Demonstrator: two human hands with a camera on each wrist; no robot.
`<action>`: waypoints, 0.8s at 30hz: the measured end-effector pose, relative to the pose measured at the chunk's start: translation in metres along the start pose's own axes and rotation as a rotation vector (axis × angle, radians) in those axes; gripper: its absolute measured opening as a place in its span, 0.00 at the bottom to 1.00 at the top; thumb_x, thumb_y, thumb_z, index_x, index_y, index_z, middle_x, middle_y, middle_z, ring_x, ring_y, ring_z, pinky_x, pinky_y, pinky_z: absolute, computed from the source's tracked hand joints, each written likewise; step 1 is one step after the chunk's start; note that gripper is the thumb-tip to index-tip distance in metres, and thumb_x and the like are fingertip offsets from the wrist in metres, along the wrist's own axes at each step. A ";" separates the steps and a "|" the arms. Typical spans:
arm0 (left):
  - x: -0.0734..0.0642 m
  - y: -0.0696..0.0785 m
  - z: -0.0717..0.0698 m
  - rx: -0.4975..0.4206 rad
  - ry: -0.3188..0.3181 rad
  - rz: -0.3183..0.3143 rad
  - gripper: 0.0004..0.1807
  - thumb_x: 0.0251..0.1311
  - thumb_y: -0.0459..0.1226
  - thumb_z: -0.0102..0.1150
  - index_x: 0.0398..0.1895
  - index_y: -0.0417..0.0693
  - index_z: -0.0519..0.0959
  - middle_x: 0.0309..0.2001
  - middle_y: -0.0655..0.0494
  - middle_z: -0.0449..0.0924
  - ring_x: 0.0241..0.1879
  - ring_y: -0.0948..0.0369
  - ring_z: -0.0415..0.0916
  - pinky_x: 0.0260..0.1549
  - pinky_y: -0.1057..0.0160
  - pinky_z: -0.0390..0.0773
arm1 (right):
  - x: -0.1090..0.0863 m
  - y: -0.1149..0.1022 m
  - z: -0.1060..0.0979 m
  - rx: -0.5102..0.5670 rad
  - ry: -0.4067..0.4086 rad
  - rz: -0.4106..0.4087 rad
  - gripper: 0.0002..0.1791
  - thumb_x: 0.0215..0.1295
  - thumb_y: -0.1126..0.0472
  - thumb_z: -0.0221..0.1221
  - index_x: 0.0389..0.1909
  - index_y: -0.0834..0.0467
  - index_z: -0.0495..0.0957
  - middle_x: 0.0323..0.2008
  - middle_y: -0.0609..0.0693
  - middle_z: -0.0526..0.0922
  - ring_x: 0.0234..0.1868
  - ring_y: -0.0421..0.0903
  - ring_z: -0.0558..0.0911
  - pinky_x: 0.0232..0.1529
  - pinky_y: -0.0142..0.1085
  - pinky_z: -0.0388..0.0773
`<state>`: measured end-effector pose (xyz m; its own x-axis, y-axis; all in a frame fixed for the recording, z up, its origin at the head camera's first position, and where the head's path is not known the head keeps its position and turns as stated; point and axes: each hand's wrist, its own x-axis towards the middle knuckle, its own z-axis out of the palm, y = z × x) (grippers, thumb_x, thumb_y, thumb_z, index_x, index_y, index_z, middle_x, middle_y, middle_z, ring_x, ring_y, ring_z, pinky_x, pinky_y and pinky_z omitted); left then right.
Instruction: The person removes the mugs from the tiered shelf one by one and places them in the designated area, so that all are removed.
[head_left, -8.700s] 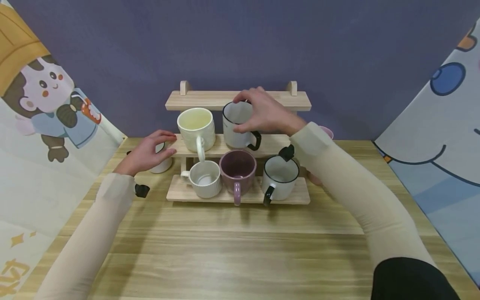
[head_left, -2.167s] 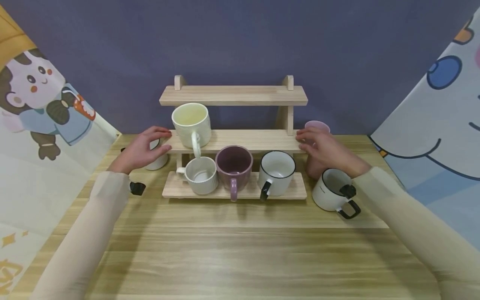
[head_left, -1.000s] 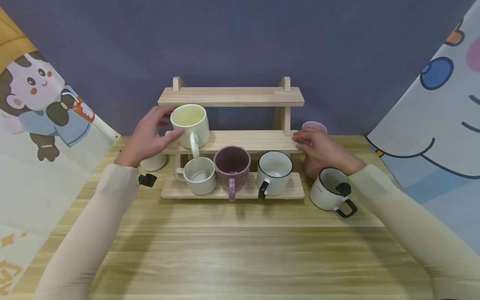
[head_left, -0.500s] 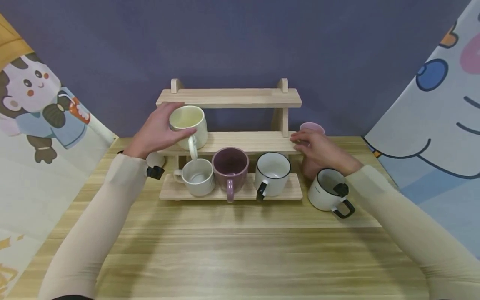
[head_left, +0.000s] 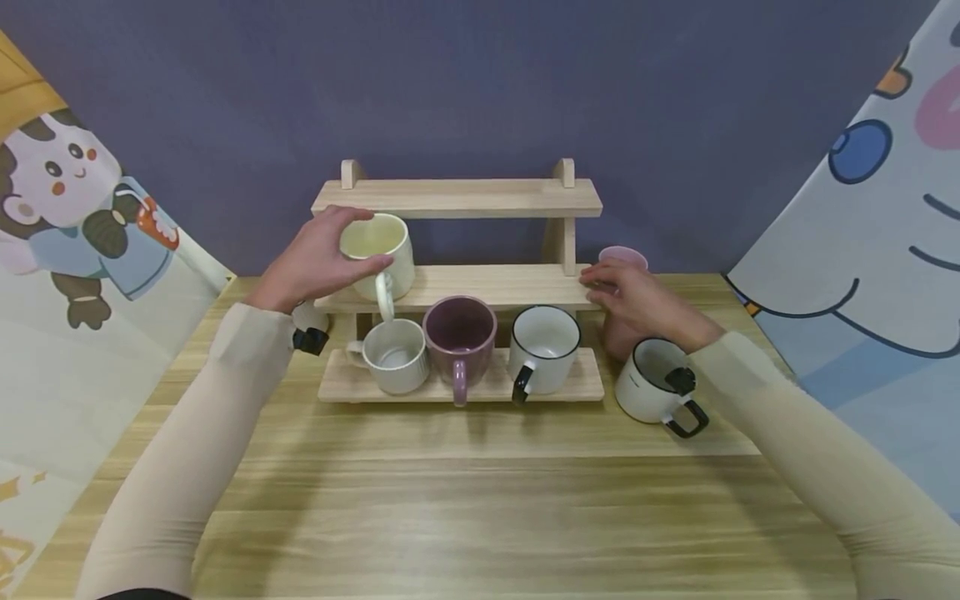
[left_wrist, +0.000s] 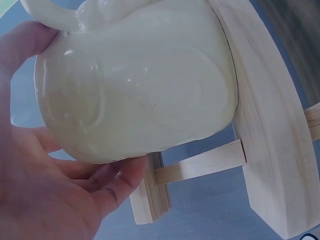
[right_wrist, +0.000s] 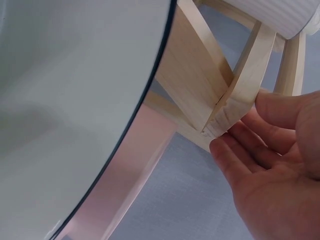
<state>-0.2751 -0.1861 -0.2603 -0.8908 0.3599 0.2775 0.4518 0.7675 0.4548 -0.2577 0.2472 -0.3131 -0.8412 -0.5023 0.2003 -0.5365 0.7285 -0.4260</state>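
My left hand (head_left: 318, 260) holds the cream mug (head_left: 401, 271) on the left of the wooden rack's (head_left: 487, 285) middle shelf. Its thumb lies over the near rim by the handle and the other fingers are round the far side. In the left wrist view, the mug's (left_wrist: 150, 85) base is right at the shelf board (left_wrist: 270, 125). At the right end of that same shelf, my right hand (head_left: 637, 302) pinches the board, thumb on one face and fingertips on the other, as the right wrist view shows at the board's end (right_wrist: 227, 117).
Along the bottom shelf stand a white ribbed mug (head_left: 401, 377), a purple mug (head_left: 474, 367) and a black-rimmed white mug (head_left: 555, 371). Another black-rimmed mug (head_left: 639, 393) is on the table beside a tall pink cup (head_left: 621, 337). A white mug (head_left: 309, 317) sits behind my left wrist.
The black-rimmed mug from the middle shelf now stands on the table at the right. My right hand went from it to the shelf end; my left moved from the shelf onto the cream mug.
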 end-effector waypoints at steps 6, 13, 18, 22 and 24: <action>0.001 0.001 0.001 0.021 0.007 -0.001 0.41 0.53 0.57 0.62 0.64 0.41 0.67 0.63 0.43 0.65 0.62 0.46 0.60 0.58 0.45 0.61 | -0.001 0.001 0.001 0.012 -0.003 -0.001 0.15 0.64 0.72 0.56 0.51 0.73 0.74 0.54 0.68 0.73 0.57 0.62 0.71 0.55 0.52 0.69; 0.000 0.000 0.002 0.028 0.039 -0.013 0.40 0.52 0.57 0.63 0.62 0.40 0.69 0.62 0.43 0.66 0.61 0.45 0.61 0.57 0.44 0.62 | -0.001 0.002 0.001 0.016 -0.002 -0.006 0.15 0.65 0.71 0.56 0.52 0.73 0.74 0.54 0.68 0.73 0.57 0.62 0.72 0.55 0.52 0.69; -0.001 0.001 0.003 0.029 0.055 -0.011 0.41 0.50 0.57 0.65 0.62 0.40 0.69 0.62 0.43 0.65 0.60 0.45 0.61 0.56 0.44 0.62 | -0.001 0.002 0.002 0.015 0.001 -0.001 0.15 0.64 0.72 0.57 0.51 0.72 0.74 0.54 0.68 0.73 0.57 0.61 0.72 0.55 0.52 0.69; -0.002 0.000 0.002 0.038 0.076 -0.005 0.43 0.48 0.57 0.66 0.62 0.39 0.69 0.62 0.43 0.64 0.61 0.45 0.60 0.57 0.44 0.62 | -0.001 0.004 0.002 0.015 0.006 0.000 0.15 0.64 0.72 0.57 0.51 0.72 0.75 0.54 0.67 0.74 0.56 0.61 0.72 0.55 0.52 0.69; -0.004 -0.001 0.000 0.041 0.092 -0.004 0.43 0.47 0.56 0.67 0.61 0.38 0.69 0.62 0.43 0.64 0.61 0.45 0.60 0.56 0.44 0.62 | -0.001 0.004 0.002 0.015 0.006 -0.003 0.15 0.64 0.72 0.57 0.51 0.72 0.74 0.54 0.68 0.74 0.56 0.61 0.72 0.55 0.52 0.69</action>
<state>-0.2721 -0.1884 -0.2616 -0.8833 0.3085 0.3531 0.4445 0.7906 0.4212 -0.2587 0.2496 -0.3166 -0.8398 -0.5018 0.2073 -0.5383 0.7199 -0.4382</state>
